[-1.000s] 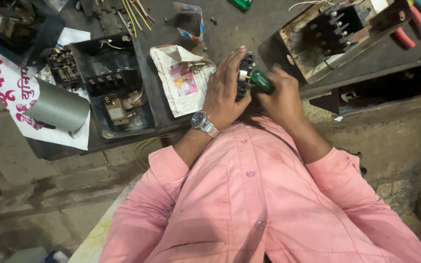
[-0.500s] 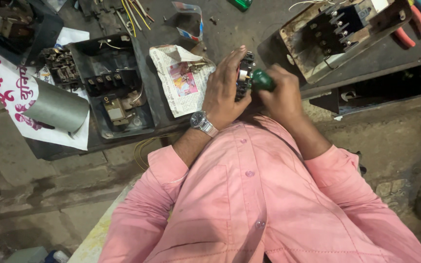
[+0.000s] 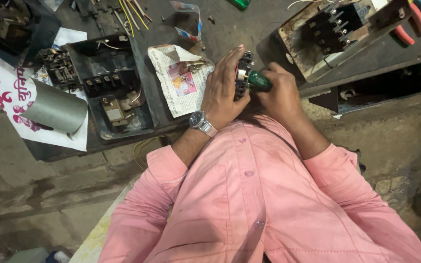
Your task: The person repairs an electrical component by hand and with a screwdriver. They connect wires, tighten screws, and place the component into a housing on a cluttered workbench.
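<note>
My left hand, with a metal wristwatch on the wrist, grips a small black electrical part and holds it upright over the dark workbench. My right hand is closed around the green handle of a screwdriver, whose tip points left into the side of the black part. Both hands meet just above my pink shirt. The lower half of the black part is hidden behind my left fingers.
A sheet of newspaper with small parts lies left of my hands. Farther left is an open black switch box and a grey metal cylinder. A rusty open box and red-handled pliers sit at the upper right. Loose wires lie at the top.
Both hands stay on the black part and screwdriver; the right hand has shifted only slightly. Nothing else has moved.
</note>
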